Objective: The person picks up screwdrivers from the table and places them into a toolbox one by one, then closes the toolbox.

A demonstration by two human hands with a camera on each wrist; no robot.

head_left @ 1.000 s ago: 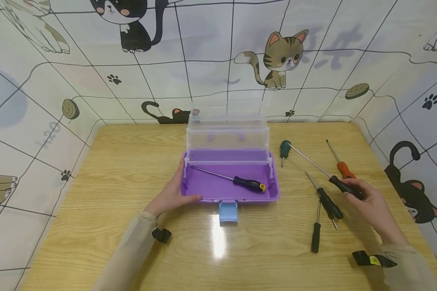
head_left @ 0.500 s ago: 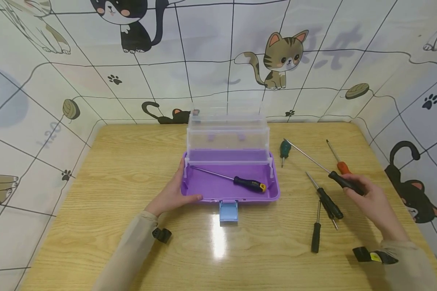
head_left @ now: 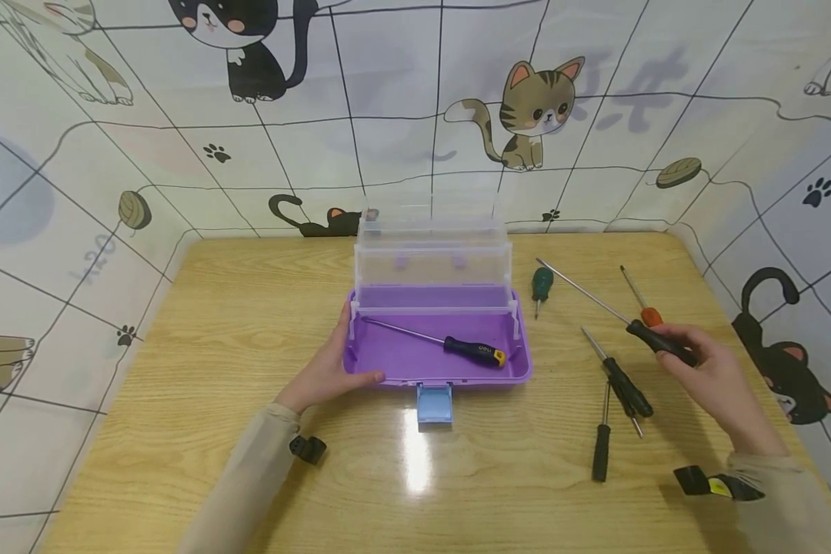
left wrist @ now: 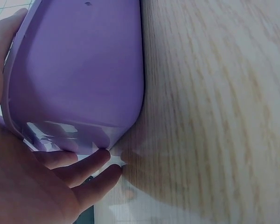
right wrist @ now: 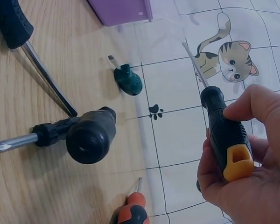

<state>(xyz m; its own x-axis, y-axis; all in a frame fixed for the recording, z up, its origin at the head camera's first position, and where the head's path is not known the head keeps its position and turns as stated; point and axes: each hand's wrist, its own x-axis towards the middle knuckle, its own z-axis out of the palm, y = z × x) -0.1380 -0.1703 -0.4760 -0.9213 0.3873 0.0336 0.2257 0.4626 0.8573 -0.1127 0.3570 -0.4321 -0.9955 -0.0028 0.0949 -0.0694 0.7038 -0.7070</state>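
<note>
My left hand holds the near left corner of a purple toolbox, thumb along the front rim and fingers against the side wall. Its clear lid is raised, and a light blue latch hangs at the front. Inside lies a screwdriver with a black and yellow handle. My right hand grips another long screwdriver by its black handle, which has a yellow end in the right wrist view. Its shaft points far left, above the table. Part of the handle is hidden by the fingers.
Right of the toolbox lie a short green-handled screwdriver and an orange-handled one, partly behind the right hand. Nearer are several black-handled screwdrivers, one overlapping another and one alone. A cat-print covering rises behind the wooden table.
My right hand has shifted slightly right and away from me with the screwdriver, and its tip has swung a little left and farther back. The left hand and toolbox stay put.
</note>
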